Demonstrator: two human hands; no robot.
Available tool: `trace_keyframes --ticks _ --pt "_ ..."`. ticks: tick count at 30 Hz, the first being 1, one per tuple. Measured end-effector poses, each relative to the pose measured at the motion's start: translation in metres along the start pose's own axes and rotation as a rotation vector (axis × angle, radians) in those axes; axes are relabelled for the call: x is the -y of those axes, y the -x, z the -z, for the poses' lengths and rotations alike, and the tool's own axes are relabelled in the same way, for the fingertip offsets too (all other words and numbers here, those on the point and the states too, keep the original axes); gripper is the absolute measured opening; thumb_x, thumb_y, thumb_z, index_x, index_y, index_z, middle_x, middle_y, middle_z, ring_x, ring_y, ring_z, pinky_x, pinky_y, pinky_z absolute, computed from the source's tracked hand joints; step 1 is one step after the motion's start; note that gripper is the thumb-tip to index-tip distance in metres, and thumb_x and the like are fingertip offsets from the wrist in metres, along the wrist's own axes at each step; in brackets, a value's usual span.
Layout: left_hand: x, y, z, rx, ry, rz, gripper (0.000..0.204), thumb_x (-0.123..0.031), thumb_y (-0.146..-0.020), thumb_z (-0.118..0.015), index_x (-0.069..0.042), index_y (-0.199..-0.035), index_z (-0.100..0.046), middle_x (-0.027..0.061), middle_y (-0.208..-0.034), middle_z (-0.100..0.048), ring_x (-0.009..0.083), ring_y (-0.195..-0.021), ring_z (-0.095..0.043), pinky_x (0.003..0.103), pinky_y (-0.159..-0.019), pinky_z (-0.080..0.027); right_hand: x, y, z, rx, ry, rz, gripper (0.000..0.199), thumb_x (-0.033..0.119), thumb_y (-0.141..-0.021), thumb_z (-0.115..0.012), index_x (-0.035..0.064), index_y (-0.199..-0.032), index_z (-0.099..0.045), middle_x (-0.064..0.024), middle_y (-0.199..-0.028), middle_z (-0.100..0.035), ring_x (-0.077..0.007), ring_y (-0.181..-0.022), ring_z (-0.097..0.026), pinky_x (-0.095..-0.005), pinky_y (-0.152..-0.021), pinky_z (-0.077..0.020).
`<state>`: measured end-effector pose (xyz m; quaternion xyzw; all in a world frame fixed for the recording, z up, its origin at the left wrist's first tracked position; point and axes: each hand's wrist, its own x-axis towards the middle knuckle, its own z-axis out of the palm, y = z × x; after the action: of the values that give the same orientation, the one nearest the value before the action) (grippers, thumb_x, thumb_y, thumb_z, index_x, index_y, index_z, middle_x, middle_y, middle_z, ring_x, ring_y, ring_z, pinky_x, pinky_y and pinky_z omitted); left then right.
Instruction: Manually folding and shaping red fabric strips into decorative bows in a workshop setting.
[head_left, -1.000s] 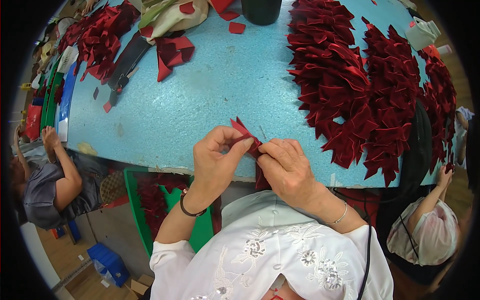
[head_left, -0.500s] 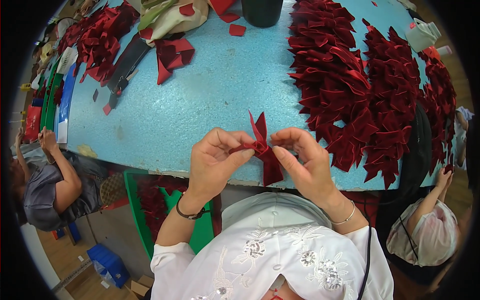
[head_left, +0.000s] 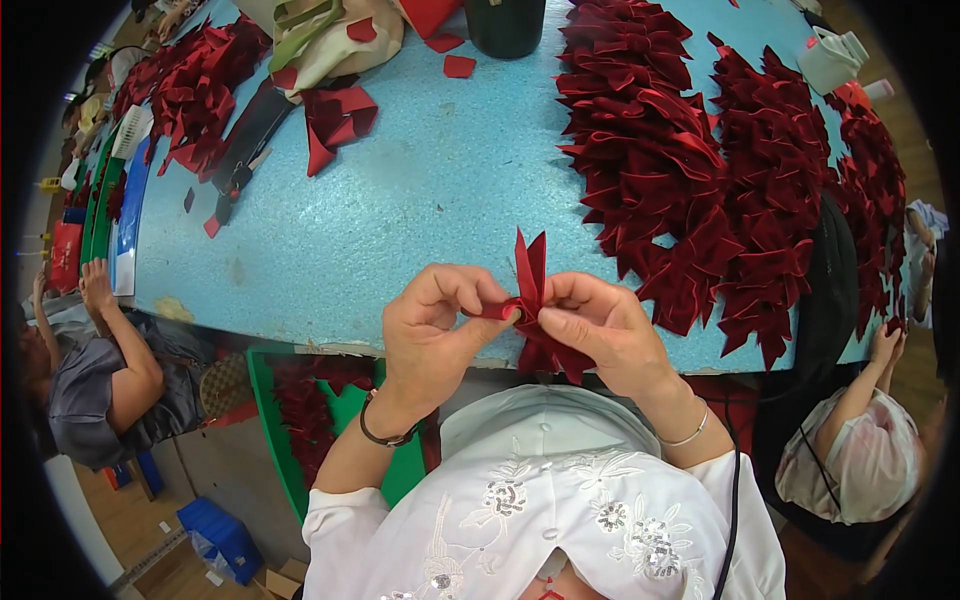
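Note:
A dark red velvet bow (head_left: 545,350) is between my two hands, just above the near edge of the blue table. Two pointed ends of it stand up and away from me, and wider folds hang toward me. My left hand (head_left: 440,325) pinches a loop at its left side between thumb and forefinger. From the right, my right hand (head_left: 605,325) closes thumb and fingers on the bow beside its middle knot. The fingertips partly cover the knot.
Long rows of red bows (head_left: 640,150) cover the table's right side. A loose red velvet piece (head_left: 340,122), a black cup (head_left: 505,25) and a cloth bag (head_left: 350,45) lie farther off. A green crate (head_left: 270,400) stands below the edge. Co-workers sit left and right.
The bow has turned, with its upright ends now closer together and its lower folds spread more to the right. My left fingers have taken the left loop closer to the knot.

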<state>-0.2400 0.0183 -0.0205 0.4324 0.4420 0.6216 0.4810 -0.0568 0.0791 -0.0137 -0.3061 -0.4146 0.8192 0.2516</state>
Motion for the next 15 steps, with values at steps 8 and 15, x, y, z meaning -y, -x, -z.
trace_keyframes --ticks 8,15 --pt "-0.013 0.023 -0.030 -0.025 -0.046 -0.045 0.027 0.013 -0.075 -0.066 -0.004 -0.080 -0.046 0.0075 -0.089 -0.055 0.0121 -0.082 -0.055 0.025 -0.074 -0.048 0.003 0.034 -0.001 0.100 -0.157 -0.048 0.025 0.009 -0.090 -0.056 -0.0038 -0.111 -0.054 -0.0107 -0.101 -0.062 -0.0186 -0.089 -0.063 -0.0360 -0.084 -0.0521" --pt "-0.024 0.048 -0.064 -0.139 -0.070 -0.053 0.028 0.008 -0.080 -0.065 -0.006 -0.084 -0.041 0.0080 -0.089 -0.055 0.0105 -0.075 -0.053 0.023 -0.063 -0.047 0.003 0.069 0.001 0.108 -0.305 -0.007 0.027 0.010 -0.090 -0.057 -0.0043 -0.112 -0.053 -0.0116 -0.096 -0.063 -0.0209 -0.085 -0.064 -0.0362 -0.081 -0.0527"
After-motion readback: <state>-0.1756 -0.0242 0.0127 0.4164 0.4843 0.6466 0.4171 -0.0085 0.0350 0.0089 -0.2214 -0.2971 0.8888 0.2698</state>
